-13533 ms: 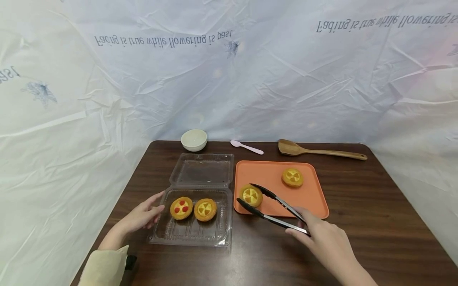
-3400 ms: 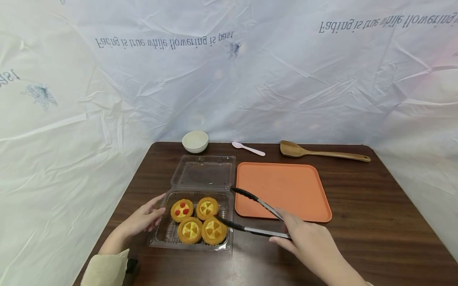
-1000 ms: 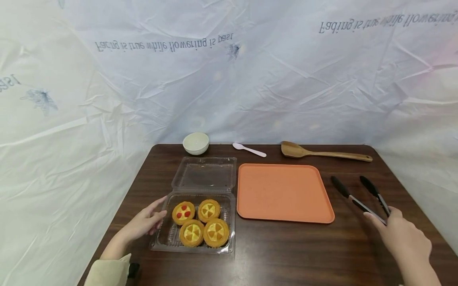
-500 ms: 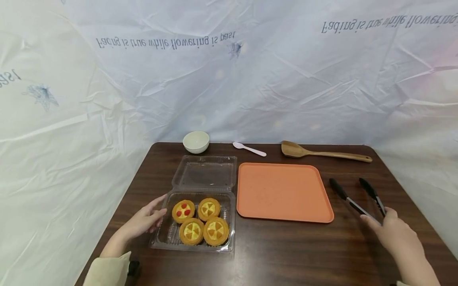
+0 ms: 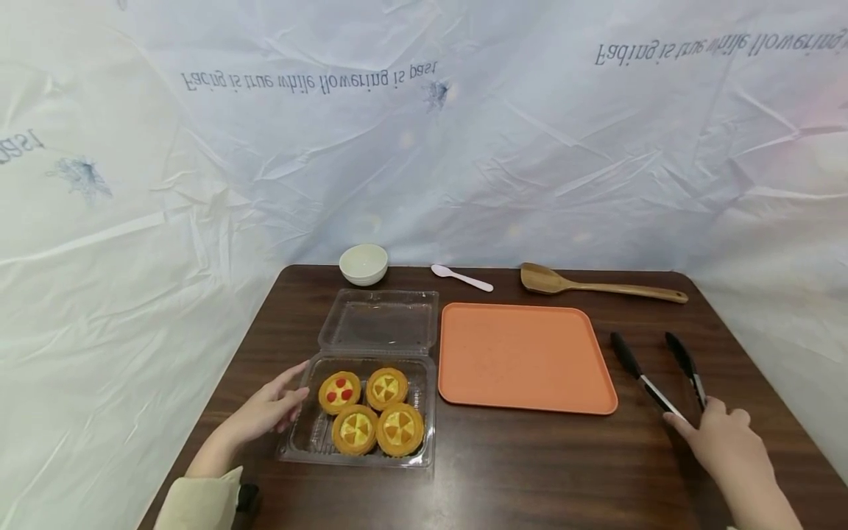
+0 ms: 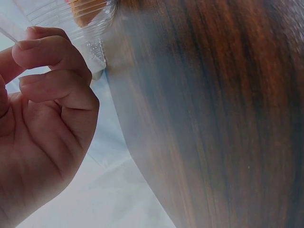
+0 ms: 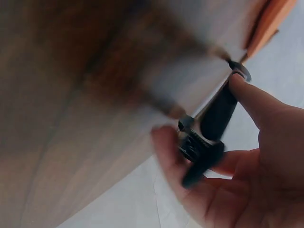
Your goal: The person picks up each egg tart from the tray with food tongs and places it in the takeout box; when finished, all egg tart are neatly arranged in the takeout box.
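On the left of the table an open clear plastic container (image 5: 311, 442) has its lid (image 5: 377, 320) folded back. Inside lie several egg tarts (image 5: 400, 429), one with red toppings (image 5: 340, 391). My left hand (image 5: 261, 408) holds the container's left rim, thumb over the edge; in the left wrist view its fingers (image 6: 57, 90) are bent. At the right, black-tipped metal tongs (image 5: 652, 386) lie spread, low over or on the table. My right hand (image 5: 732, 449) is at their rear end. In the right wrist view the thumb touches one arm and bent fingers surround the handle end (image 7: 204, 164).
An orange tray (image 5: 526, 357) with nothing on it sits between container and tongs. Along the back edge are a white bowl (image 5: 363, 265), a pale pink spoon (image 5: 461, 277) and a wooden spatula (image 5: 603, 287). A printed white cloth (image 5: 424, 162) hangs behind.
Two tarts went from the tray into the container. The tongs moved from the container to right of the tray. Lately the right hand slid back along them while the tips stayed. The left hand stayed.
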### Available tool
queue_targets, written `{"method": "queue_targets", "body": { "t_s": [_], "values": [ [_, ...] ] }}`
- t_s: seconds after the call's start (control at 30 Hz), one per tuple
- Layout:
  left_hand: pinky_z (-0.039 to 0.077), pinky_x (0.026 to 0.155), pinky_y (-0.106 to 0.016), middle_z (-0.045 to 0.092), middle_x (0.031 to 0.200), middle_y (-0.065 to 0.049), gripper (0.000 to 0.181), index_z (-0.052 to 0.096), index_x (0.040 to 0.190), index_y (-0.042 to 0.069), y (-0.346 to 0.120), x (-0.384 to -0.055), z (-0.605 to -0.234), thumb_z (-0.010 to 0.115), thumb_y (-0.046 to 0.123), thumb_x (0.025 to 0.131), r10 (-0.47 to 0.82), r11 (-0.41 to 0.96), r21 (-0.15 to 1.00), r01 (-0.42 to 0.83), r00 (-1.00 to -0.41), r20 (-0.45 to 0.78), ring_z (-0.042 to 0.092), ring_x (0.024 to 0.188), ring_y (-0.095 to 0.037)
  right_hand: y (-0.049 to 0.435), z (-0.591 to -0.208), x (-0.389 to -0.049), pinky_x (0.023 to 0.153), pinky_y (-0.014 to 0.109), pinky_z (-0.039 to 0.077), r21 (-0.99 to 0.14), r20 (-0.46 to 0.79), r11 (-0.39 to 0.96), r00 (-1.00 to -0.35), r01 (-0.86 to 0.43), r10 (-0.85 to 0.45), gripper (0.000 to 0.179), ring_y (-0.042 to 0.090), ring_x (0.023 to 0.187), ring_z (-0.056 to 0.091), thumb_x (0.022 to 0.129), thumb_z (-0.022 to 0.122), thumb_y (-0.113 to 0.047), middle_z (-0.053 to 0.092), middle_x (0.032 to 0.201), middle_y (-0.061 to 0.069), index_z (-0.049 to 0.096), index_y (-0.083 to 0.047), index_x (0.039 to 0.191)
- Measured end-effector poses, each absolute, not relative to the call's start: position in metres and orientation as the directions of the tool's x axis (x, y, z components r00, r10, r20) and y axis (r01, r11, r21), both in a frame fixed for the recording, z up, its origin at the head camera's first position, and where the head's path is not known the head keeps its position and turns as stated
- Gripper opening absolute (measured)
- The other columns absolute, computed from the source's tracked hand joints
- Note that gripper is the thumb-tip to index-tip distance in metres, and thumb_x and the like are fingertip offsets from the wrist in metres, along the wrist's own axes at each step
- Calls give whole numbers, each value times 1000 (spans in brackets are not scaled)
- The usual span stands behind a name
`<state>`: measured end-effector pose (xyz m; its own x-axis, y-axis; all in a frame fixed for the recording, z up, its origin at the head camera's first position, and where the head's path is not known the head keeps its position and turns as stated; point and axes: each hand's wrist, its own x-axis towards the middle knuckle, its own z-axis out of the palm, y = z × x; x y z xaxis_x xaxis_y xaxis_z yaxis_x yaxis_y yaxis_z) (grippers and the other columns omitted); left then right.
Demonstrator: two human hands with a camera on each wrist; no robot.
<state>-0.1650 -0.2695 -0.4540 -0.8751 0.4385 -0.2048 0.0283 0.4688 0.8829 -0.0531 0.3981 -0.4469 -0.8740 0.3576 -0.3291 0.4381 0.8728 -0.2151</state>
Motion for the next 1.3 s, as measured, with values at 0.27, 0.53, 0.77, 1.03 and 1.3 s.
{"method": "queue_targets", "body": {
  "t_s": [0.27,0.53,0.77,1.03,1.3],
  "values": [
    [41,47,-28,51,68,-9,61,16,151,1,-268,-165,-452,48,20,103,430,473,881,18,-877,-213,43,50,-15,399,-459,-52,54,51,45,-171,-328,885,-872,434,364,109,51,73,52,88,40,-73,33,95,47,24,30,123],
    [44,48,-30,51,67,-9,61,16,151,1,-268,-165,-453,48,19,103,431,466,885,18,-878,-208,43,50,-15,397,-456,-53,60,61,40,-217,-207,894,-914,391,349,107,66,93,33,88,44,-70,22,108,50,21,22,135],
    [42,47,-29,50,67,-10,60,15,151,0,-269,-166,-454,48,17,103,443,453,891,18,-872,-208,43,49,-15,354,-441,-63,51,57,42,-196,18,956,-974,217,225,90,61,97,37,88,52,-65,33,115,43,39,11,135],
    [39,45,-28,50,67,-10,61,16,151,1,-271,-168,-454,48,20,103,453,458,889,22,-866,-212,43,49,-16,286,-429,-80,62,52,46,-237,70,971,-997,-40,-24,70,44,94,51,89,60,-56,51,110,27,50,-3,135],
    [40,44,-29,52,68,-10,61,15,151,0,-271,-169,-453,48,18,103,471,452,892,37,-859,-203,44,49,-16,243,-415,-100,59,31,38,-530,-71,836,-975,-142,-211,71,12,70,47,89,51,-64,52,91,-4,49,-15,140]
  ]
}}
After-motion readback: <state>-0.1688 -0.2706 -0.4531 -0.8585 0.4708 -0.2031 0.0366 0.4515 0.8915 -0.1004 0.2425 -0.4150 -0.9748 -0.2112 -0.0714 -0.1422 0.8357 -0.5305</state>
